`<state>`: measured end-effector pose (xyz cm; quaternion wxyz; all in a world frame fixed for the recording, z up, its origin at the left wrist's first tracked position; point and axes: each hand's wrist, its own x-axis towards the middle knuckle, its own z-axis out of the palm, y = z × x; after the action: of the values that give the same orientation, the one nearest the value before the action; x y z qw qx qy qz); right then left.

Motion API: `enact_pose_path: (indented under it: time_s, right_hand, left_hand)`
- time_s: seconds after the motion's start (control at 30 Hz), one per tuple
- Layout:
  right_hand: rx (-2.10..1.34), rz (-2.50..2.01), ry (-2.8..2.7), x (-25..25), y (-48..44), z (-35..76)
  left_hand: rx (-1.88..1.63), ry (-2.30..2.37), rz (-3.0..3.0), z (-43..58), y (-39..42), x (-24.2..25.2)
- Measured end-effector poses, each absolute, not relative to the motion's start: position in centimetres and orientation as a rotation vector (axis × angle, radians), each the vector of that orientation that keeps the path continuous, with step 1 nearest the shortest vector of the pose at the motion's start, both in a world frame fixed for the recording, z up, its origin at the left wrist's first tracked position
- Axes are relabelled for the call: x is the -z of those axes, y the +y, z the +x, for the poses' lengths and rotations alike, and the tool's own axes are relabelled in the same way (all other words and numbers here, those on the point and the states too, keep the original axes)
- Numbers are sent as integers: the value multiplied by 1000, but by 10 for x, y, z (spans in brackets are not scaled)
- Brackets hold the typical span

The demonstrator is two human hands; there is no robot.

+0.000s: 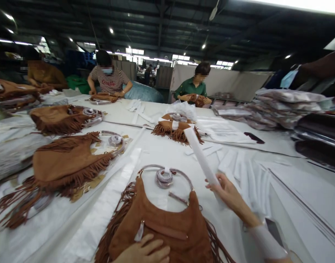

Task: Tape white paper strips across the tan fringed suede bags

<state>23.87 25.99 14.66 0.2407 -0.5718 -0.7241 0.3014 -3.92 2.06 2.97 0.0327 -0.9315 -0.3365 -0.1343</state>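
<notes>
A brown fringed suede handbag (162, 223) lies on the white table in front of me, its strap wrapped and coiled (164, 178) above the opening. My left hand (145, 251) rests flat on the bag's lower front, fingers spread, just below a zip pull (140, 231) wrapped in white. To the right of the bag, my right hand (224, 188) is closed on a long white strip (199, 155), which points up and away over the table. More white strips (246, 171) lie fanned out beyond and beside that hand.
Other brown fringed bags (71, 160) lie to the left, and a folded one (175, 126) sits ahead. Plastic-wrapped packages (285, 104) are stacked at the right, near a dark phone-like object (254, 137). Several people (110, 78) handle bags across the table.
</notes>
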Motion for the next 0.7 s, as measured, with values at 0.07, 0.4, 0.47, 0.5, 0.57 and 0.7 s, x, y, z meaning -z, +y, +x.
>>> enact_pose_path:
  time_s: [0.07,0.4,0.47,0.5,0.57,0.7]
  right_hand:
    - [-829,-1346,-2265,-145,203,221]
    - [-786,-1269,-2563,-86,85,191]
    - [-894,-1248,-2509,-89,91,194]
    - [-968,-1223,-2483,-92,94,196]
    - [-1079,-1170,-2446,-96,99,200]
    - [-1127,-1114,-2498,-95,99,206]
  left_hand:
    - [400,-1039,-2890,-41,14,-45]
    - [422,-1467,-2911,-38,-10,-42]
    - [454,-1615,-2808,-33,-13,-37]
    - [479,-1665,-2753,-30,-15,-35]
    - [559,-1639,-2669,-24,-20,-35]
    - [727,-1347,-2565,-16,-31,-44]
